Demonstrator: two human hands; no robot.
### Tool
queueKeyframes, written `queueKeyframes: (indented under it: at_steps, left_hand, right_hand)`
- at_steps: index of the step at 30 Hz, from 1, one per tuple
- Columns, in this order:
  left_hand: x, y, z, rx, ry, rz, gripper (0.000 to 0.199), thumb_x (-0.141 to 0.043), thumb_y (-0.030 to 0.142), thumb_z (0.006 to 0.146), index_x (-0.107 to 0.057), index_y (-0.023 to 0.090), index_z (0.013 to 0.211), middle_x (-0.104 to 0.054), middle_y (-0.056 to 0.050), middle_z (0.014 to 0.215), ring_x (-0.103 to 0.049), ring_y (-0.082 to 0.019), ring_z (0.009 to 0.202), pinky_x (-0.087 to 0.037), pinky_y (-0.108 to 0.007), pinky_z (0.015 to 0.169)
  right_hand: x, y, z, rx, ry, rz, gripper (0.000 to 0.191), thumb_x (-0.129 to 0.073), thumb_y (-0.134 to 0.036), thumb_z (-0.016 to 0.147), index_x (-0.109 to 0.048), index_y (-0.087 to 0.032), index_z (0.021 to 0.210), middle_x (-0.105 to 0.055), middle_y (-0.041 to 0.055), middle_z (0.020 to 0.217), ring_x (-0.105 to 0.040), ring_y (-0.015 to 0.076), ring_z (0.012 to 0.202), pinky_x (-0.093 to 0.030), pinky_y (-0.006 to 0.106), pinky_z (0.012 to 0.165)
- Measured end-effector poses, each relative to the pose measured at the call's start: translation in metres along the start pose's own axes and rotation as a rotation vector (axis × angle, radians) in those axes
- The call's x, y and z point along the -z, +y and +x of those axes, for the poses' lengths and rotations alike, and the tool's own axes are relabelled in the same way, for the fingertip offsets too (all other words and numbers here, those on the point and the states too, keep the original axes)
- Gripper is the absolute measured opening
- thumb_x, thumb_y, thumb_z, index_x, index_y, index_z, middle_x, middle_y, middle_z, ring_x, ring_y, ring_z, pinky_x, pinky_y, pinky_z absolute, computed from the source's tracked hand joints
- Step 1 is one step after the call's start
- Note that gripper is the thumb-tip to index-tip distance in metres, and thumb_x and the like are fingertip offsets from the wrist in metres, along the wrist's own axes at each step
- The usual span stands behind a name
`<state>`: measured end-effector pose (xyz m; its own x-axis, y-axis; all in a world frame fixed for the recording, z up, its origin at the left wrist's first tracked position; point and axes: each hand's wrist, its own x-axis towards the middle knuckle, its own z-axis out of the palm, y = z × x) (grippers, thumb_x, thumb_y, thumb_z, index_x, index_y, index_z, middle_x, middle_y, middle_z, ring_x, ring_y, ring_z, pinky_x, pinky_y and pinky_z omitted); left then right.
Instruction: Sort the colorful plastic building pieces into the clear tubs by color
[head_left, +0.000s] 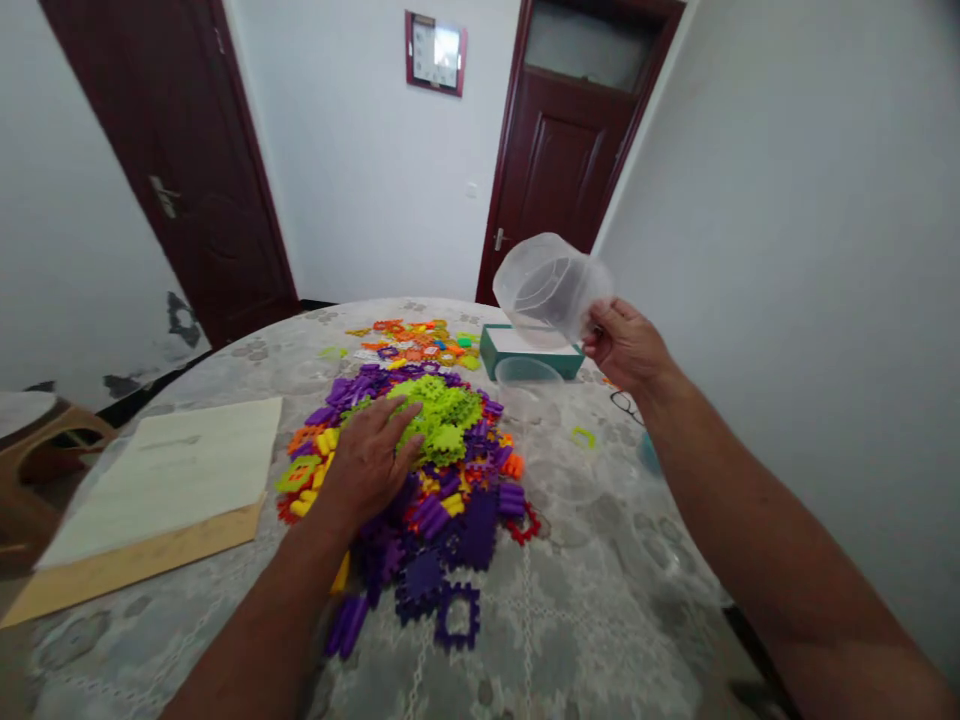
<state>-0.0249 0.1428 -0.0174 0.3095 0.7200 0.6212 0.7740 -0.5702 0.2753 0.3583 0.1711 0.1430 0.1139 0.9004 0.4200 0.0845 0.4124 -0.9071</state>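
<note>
My left hand [375, 455] lies with its fingers spread on the left side of a heap of green gear-shaped pieces [442, 415]. These green pieces sit on top of a larger pile of purple pieces [478, 525], mixed with yellow, orange and red ones. My right hand [626, 340] is raised over the right part of the table and pinches the rim of a clear plastic tub [547, 285]. The tub is tilted on its side and nothing shows inside it.
A green and white box [532, 350] stands behind a clear container [529, 388]. Orange pieces [420, 340] lie at the back. Paper sheets [180, 470] cover the table's left, glasses [626, 405] its right. A stool [52, 460] is beyond the left edge.
</note>
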Motion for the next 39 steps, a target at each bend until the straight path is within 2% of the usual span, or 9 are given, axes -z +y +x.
queueKeyframes:
  at_steps: [4,7,10,14,21,26,29,33,39]
  left_hand:
    - [-0.020,0.003,0.012,-0.065,-0.088,0.089,0.042,-0.053,0.048,0.100,-0.069,0.032,0.135,-0.066,-0.011,0.144,-0.055,-0.036,0.140,-0.040,-0.060,0.120]
    - [-0.025,0.001,0.010,-0.068,-0.104,0.162,0.038,-0.053,0.048,0.098,-0.073,0.030,0.126,-0.071,-0.012,0.134,-0.057,-0.037,0.136,-0.042,-0.060,0.116]
    - [-0.020,-0.005,0.003,-0.091,-0.100,0.207,0.037,-0.052,0.048,0.098,-0.073,0.027,0.121,-0.072,-0.014,0.129,-0.061,-0.036,0.129,-0.045,-0.059,0.114]
    - [-0.009,-0.014,-0.003,-0.110,-0.102,0.239,0.034,-0.054,0.046,0.095,-0.073,0.027,0.115,-0.072,-0.013,0.124,-0.064,-0.036,0.122,-0.049,-0.058,0.109]
    - [-0.007,-0.011,0.000,-0.116,-0.094,0.183,0.030,-0.050,0.041,0.093,-0.069,0.027,0.112,-0.071,-0.013,0.117,-0.066,-0.035,0.116,-0.053,-0.056,0.109]
    - [-0.006,-0.013,0.000,-0.115,-0.089,0.201,0.029,-0.048,0.050,0.093,-0.061,0.030,0.110,-0.070,-0.010,0.118,-0.066,-0.035,0.114,-0.054,-0.059,0.107]
    - [-0.004,-0.016,-0.002,-0.138,-0.087,0.206,0.034,-0.045,0.055,0.094,-0.058,0.028,0.110,-0.069,-0.013,0.120,-0.065,-0.036,0.114,-0.053,-0.059,0.107]
    - [-0.006,-0.015,-0.002,-0.169,-0.079,0.237,0.041,-0.045,0.059,0.094,-0.058,0.026,0.116,-0.068,-0.014,0.123,-0.065,-0.037,0.117,-0.053,-0.059,0.108]
    - [0.005,0.008,0.003,-0.168,-0.027,0.231,0.039,-0.051,0.057,0.096,-0.062,0.025,0.116,-0.067,-0.014,0.126,-0.064,-0.036,0.120,-0.053,-0.057,0.106]
  right_hand:
    - [0.069,0.008,0.008,0.069,0.178,-0.562,0.028,-0.070,-0.048,0.090,-0.063,-0.021,0.088,-0.061,-0.0026,0.072,-0.054,0.0118,0.058,-0.049,0.025,0.058]
    - [0.101,0.030,0.006,0.080,0.156,-1.042,0.021,-0.064,-0.038,0.094,-0.071,-0.018,0.089,-0.071,0.0032,0.081,-0.063,0.0170,0.073,-0.051,0.030,0.074]
    - [0.113,0.050,-0.003,0.006,-0.031,-1.433,0.022,-0.060,-0.031,0.098,-0.076,-0.017,0.098,-0.078,0.0104,0.101,-0.069,0.0210,0.094,-0.049,0.031,0.087]
    - [0.105,0.069,-0.013,-0.155,-0.224,-1.712,0.031,-0.053,-0.032,0.103,-0.078,-0.015,0.112,-0.076,0.0181,0.116,-0.071,0.0260,0.107,-0.050,0.033,0.087]
    - [0.084,0.099,-0.016,-0.237,-0.315,-1.721,0.031,-0.052,-0.020,0.102,-0.078,-0.012,0.118,-0.074,0.0236,0.122,-0.071,0.0291,0.114,-0.052,0.034,0.093]
    - [0.093,0.093,-0.026,-0.238,-0.328,-1.660,0.036,-0.055,-0.023,0.102,-0.071,-0.017,0.133,-0.071,0.0180,0.135,-0.067,0.0261,0.121,-0.049,0.033,0.100]
    - [0.108,0.072,-0.049,-0.180,-0.258,-1.637,0.038,-0.050,-0.027,0.106,-0.067,-0.018,0.138,-0.068,0.0156,0.139,-0.065,0.0253,0.124,-0.047,0.033,0.103]
    - [0.125,0.049,-0.097,-0.138,-0.295,-1.566,0.030,-0.054,-0.032,0.103,-0.075,-0.018,0.120,-0.076,0.0119,0.122,-0.070,0.0233,0.109,-0.049,0.032,0.096]
    - [0.130,0.064,-0.134,-0.196,-0.376,-1.500,0.035,-0.056,-0.036,0.103,-0.074,-0.016,0.125,-0.077,0.0136,0.125,-0.069,0.0251,0.117,-0.049,0.034,0.100]
